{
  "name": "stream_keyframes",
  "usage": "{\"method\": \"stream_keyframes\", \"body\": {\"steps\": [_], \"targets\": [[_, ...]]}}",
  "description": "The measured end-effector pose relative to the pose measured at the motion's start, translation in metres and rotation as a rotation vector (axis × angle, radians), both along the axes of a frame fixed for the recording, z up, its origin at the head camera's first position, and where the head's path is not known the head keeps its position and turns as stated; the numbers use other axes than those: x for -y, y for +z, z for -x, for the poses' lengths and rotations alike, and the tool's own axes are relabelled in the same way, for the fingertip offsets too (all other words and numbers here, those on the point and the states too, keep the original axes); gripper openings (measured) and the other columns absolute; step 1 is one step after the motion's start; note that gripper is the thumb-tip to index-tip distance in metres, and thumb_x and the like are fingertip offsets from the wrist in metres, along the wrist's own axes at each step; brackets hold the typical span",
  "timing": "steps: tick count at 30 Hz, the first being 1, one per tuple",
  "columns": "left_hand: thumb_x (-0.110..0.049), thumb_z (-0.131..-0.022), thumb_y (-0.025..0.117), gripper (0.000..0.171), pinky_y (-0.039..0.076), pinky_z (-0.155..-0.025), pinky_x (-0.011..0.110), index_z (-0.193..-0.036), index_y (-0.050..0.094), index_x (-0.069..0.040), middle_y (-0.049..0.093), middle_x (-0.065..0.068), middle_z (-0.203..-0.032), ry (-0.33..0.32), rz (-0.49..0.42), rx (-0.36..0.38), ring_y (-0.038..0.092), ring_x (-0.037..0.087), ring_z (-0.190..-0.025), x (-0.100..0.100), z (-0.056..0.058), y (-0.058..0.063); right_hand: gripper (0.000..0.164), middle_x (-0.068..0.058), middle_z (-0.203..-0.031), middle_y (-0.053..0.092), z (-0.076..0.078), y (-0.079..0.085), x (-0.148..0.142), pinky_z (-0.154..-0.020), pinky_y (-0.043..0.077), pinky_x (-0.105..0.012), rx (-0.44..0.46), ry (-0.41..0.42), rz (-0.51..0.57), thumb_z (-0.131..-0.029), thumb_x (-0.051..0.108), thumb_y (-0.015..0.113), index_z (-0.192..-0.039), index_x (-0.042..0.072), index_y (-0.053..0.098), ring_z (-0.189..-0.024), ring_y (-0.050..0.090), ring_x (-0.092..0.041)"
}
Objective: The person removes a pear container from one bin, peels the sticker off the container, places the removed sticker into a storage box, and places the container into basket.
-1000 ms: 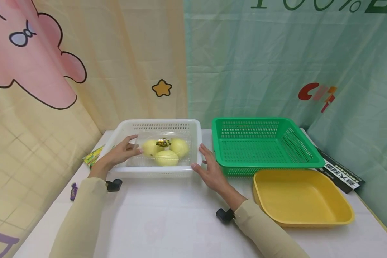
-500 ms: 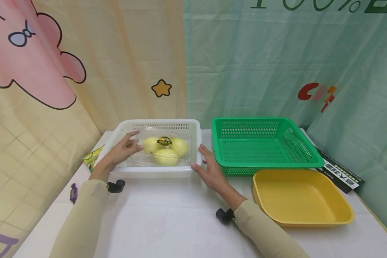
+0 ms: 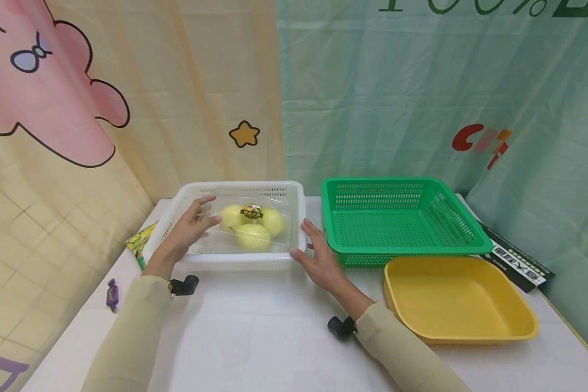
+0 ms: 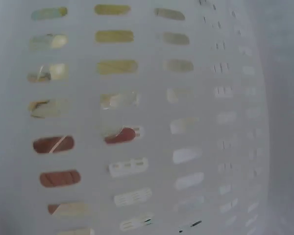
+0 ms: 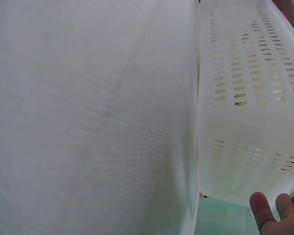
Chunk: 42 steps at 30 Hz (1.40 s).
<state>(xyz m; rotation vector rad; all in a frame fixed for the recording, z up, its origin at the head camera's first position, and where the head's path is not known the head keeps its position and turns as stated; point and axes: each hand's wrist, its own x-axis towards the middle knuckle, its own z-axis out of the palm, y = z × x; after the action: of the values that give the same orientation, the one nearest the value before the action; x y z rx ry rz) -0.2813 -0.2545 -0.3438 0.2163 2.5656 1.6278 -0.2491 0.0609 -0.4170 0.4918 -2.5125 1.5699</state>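
Observation:
In the head view, a white perforated basket (image 3: 196, 264) stands at the back of the table. Inside it lies a clear plastic clamshell pack (image 3: 279, 202) with three pale yellow-green round fruits (image 3: 253, 238) and a black-and-gold label (image 3: 252, 212). My left hand (image 3: 188, 226) reaches over the basket's left side, its thumb and index finger spread at the pack's left end; contact is hard to tell. My right hand (image 3: 318, 261) rests against the basket's front right corner, fingers extended along the wall. The right wrist view shows fingertips (image 5: 259, 201) beside the basket wall.
Right of the white basket stands a green perforated basket (image 3: 343, 249), with a yellow basin (image 3: 460, 340) in front. A black printed box (image 3: 519, 267) lies behind them at right. A purple-wrapped candy (image 3: 112, 295) and a yellow-green packet (image 3: 139, 242) lie at left.
The clear pack has shifted slightly right and back inside the white basket, its left end tilting along the way. My left hand has moved slightly right with it; my right hand has stayed put.

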Motion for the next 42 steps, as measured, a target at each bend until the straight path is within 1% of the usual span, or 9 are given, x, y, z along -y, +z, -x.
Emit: {"method": "stream_keyframes", "body": {"steps": [4, 8, 13, 19, 22, 28, 35, 38, 42], "targets": [[-0.032, -0.095, 0.055, 0.07, 0.03, -0.104, 0.067, -0.151, 0.014, -0.026, 0.003, 0.015, -0.159, 0.01, -0.053, -0.005, 0.007, 0.045, -0.144, -0.004, 0.0, 0.0, 0.072, 0.005, -0.158, 0.02, 0.0, 0.0, 0.0, -0.106, 0.041, -0.049, 0.003, 0.002, 0.002, -0.089, 0.036, 0.064, -0.149, 0.018, 0.029, -0.144, 0.026, -0.022], [-0.031, -0.095, 0.055, 0.065, 0.028, -0.103, 0.068, -0.15, 0.02, -0.028, 0.002, 0.012, -0.16, 0.023, -0.068, -0.011, 0.004, 0.044, -0.145, -0.007, 0.001, 0.0, 0.071, 0.006, -0.158, 0.02, 0.001, 0.0, 0.0, -0.106, 0.04, -0.049, 0.01, -0.002, 0.003, -0.089, 0.035, 0.064, -0.148, 0.018, 0.029, -0.144, 0.026, -0.021], [-0.028, -0.094, 0.056, 0.06, 0.03, -0.103, 0.067, -0.147, 0.027, -0.029, 0.003, 0.01, -0.16, 0.032, -0.052, -0.012, 0.011, 0.043, -0.144, -0.01, 0.002, 0.0, 0.071, 0.006, -0.158, 0.021, 0.002, -0.001, 0.0, -0.106, 0.04, -0.048, 0.009, -0.01, 0.002, -0.089, 0.034, 0.064, -0.148, 0.019, 0.03, -0.144, 0.026, -0.021], [-0.022, -0.094, 0.055, 0.062, 0.04, -0.097, 0.059, -0.148, 0.024, -0.025, 0.002, 0.012, -0.159, 0.031, -0.057, 0.005, 0.032, 0.044, -0.135, -0.009, 0.004, -0.002, 0.071, 0.007, -0.158, 0.02, 0.002, -0.001, 0.001, -0.106, 0.04, -0.048, 0.015, -0.011, 0.001, -0.088, 0.034, 0.064, -0.148, 0.019, 0.03, -0.144, 0.027, -0.02], [-0.018, -0.095, 0.053, 0.062, 0.042, -0.095, 0.055, -0.149, 0.024, -0.024, 0.002, 0.013, -0.159, 0.044, -0.066, 0.0, 0.034, 0.043, -0.133, -0.009, 0.004, -0.003, 0.071, 0.007, -0.158, 0.02, 0.001, -0.001, 0.001, -0.106, 0.041, -0.048, 0.012, -0.01, 0.0, -0.088, 0.034, 0.064, -0.148, 0.019, 0.03, -0.144, 0.027, -0.021], [-0.016, -0.094, 0.05, 0.06, 0.039, -0.098, 0.057, -0.148, 0.026, -0.027, 0.0, 0.012, -0.16, 0.072, -0.089, -0.027, 0.028, 0.045, -0.137, -0.014, -0.002, 0.0, 0.072, 0.006, -0.158, 0.019, 0.001, -0.001, 0.001, -0.106, 0.041, -0.048, 0.015, -0.01, 0.004, -0.088, 0.035, 0.065, -0.149, 0.019, 0.029, -0.144, 0.027, -0.022], [-0.014, -0.094, 0.049, 0.056, 0.044, -0.092, 0.054, -0.146, 0.032, -0.026, 0.007, 0.006, -0.16, 0.148, -0.138, -0.065, 0.028, 0.043, -0.138, -0.02, -0.009, 0.006, 0.072, 0.006, -0.158, 0.02, -0.001, 0.001, 0.002, -0.106, 0.04, -0.048, 0.022, -0.018, -0.012, -0.088, 0.036, 0.064, -0.149, 0.019, 0.029, -0.144, 0.026, -0.022], [-0.013, -0.094, 0.049, 0.055, 0.044, -0.092, 0.056, -0.146, 0.034, -0.025, 0.008, 0.004, -0.16, 0.18, -0.165, -0.073, 0.023, 0.043, -0.14, -0.02, -0.011, 0.008, 0.071, 0.006, -0.158, 0.02, -0.002, 0.003, 0.002, -0.106, 0.041, -0.048, 0.029, -0.024, -0.025, -0.089, 0.036, 0.064, -0.149, 0.018, 0.029, -0.144, 0.028, -0.022], [-0.013, -0.094, 0.049, 0.054, 0.045, -0.092, 0.055, -0.145, 0.035, -0.023, 0.007, 0.007, -0.16, 0.2, -0.203, -0.103, 0.014, 0.042, -0.143, -0.017, -0.017, 0.014, 0.072, 0.005, -0.158, 0.02, -0.003, 0.007, 0.002, -0.105, 0.042, -0.047, 0.042, -0.037, -0.061, -0.089, 0.037, 0.063, -0.149, 0.019, 0.028, -0.143, 0.03, -0.024]]}}
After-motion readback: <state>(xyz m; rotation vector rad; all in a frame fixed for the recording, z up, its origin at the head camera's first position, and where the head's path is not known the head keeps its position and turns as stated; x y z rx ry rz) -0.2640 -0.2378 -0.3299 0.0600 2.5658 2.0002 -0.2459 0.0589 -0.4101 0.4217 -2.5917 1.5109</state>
